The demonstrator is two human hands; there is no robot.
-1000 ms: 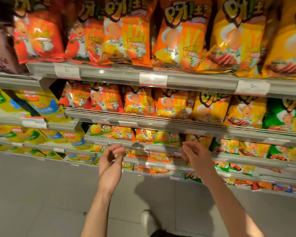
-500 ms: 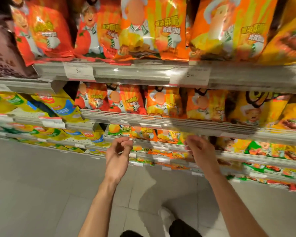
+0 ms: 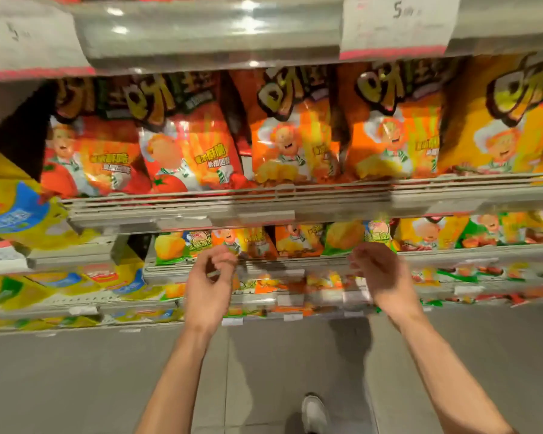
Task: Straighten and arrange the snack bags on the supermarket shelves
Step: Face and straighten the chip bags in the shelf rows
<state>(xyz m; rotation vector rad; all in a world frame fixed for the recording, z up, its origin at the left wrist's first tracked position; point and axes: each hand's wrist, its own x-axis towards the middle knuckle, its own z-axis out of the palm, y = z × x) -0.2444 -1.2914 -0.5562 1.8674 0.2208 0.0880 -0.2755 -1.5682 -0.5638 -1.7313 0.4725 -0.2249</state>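
While both hands hang in front of the lower shelf, we judge the straightening here as only partly done. From the head camera, our left hand (image 3: pixel 210 283) is loosely curled, thumb and forefinger drawn together, though we cannot tell whether they pinch anything. Our right hand (image 3: pixel 380 270) is also half curled, fingers relaxed and apart, holding nothing that we can see. Both sit just beside the front rail of the lower shelf (image 3: pixel 295 264), in front of a row of small snack bags (image 3: pixel 298 242).

Those small bags are orange, yellow and green, and they look uneven: some lean, and one green-edged bag by the right hand stands a little proud of its neighbours. The blur keeps us from reading their edges exactly. On the shelf above (image 3: pixel 232 202), the large orange bags (image 3: pixel 292 136) stand upright and face forward, packed side by side, so that row looks tidy already. Further down, more small packets (image 3: pixel 282 283) lie in a jumbled line and probably need attention next. Yellow bags (image 3: pixel 19 211) fill the neighbouring bay at left, untouched.
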